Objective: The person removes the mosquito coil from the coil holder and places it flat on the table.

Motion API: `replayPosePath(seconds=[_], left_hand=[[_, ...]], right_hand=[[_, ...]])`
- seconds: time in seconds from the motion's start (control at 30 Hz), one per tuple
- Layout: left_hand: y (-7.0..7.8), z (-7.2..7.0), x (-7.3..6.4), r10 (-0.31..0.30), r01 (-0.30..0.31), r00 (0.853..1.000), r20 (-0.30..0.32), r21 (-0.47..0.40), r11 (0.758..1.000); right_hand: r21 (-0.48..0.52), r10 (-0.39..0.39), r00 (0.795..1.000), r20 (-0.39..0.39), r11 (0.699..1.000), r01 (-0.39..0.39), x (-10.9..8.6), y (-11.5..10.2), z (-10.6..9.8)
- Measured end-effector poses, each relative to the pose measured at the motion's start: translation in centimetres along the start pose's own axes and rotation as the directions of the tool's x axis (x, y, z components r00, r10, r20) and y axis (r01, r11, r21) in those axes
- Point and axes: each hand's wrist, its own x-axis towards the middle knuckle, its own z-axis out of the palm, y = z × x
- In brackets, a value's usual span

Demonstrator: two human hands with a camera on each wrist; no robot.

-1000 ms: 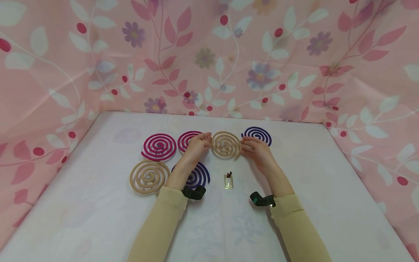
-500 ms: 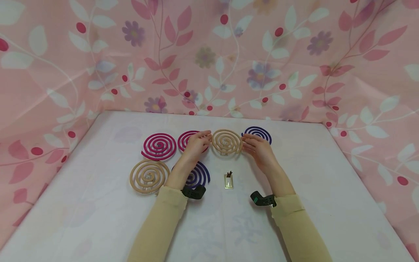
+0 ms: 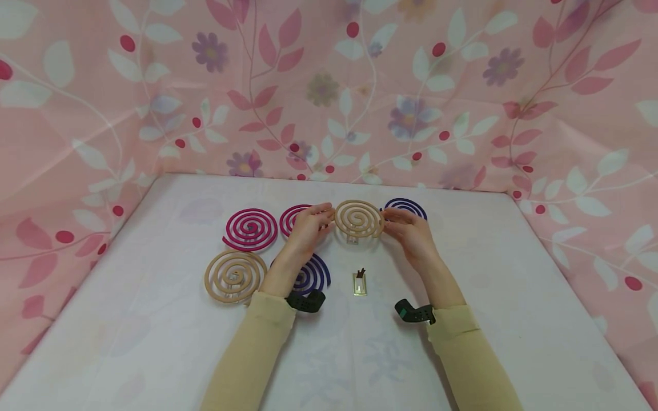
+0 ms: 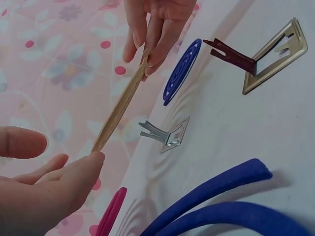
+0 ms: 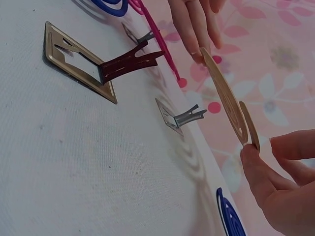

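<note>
Above the white table (image 3: 534,297), the left hand (image 3: 309,228) and right hand (image 3: 410,237) are facing each other, fingers fairly straight, thumbs standing clear, neither one clenching. They're balancing a tan coil (image 4: 120,109) by its edges on their fingertips! It's hanging above the silver stand (image 5: 186,119), not touching it, while the brown stand (image 5: 130,61) is standing bare, closer in. This step is looking like a transfer; the next move is probably calling for even support and careful centring over the brown stand.
</note>
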Motion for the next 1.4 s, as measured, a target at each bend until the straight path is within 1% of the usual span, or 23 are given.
replayPosePath(seconds=[0.2, 0.47, 0.7, 0.87, 1.03, 1.2, 1.4], left_hand=[[0.0, 0.1, 0.0, -0.007, 0.007, 1.000, 0.005, -0.056, 0.998], [0.0, 0.6, -0.2, 0.001, -0.001, 1.000, 0.001, -0.075, 0.997], [-0.8, 1.7, -0.1, -0.002, -0.001, 1.000, -0.026, -0.111, 0.994], [-1.5, 2.6, -0.2, -0.004, -0.002, 0.999, -0.052, -0.114, 0.993], [-1.9, 3.0, -0.3, -0.010, 0.003, 0.999, -0.047, -0.135, 0.991], [-2.1, 3.9, -0.2, -0.023, 0.017, 0.999, -0.022, -0.220, 0.975], [-1.9, 5.7, -0.2, -0.027, 0.025, 1.000, -0.003, -0.306, 0.952]], right_hand=[[0.007, -0.017, 1.000, -0.010, 1.000, 0.017, 0.0, 0.1, -0.4], [0.028, -0.022, 0.999, -0.037, 0.999, 0.023, 0.0, -0.1, -0.9], [0.080, -0.025, 0.998, -0.060, 0.996, 0.030, 0.4, 0.0, -1.9], [0.101, -0.014, 0.999, -0.051, 0.995, 0.019, 0.4, -0.1, -2.8], [0.109, 0.001, 0.999, -0.035, 0.994, 0.003, 0.4, -0.3, -3.7], [0.113, 0.012, 1.000, -0.019, 0.994, -0.010, 0.0, -1.0, -4.9], [0.088, 0.010, 1.000, -0.006, 0.996, -0.010, -0.5, -2.0, -6.7]])
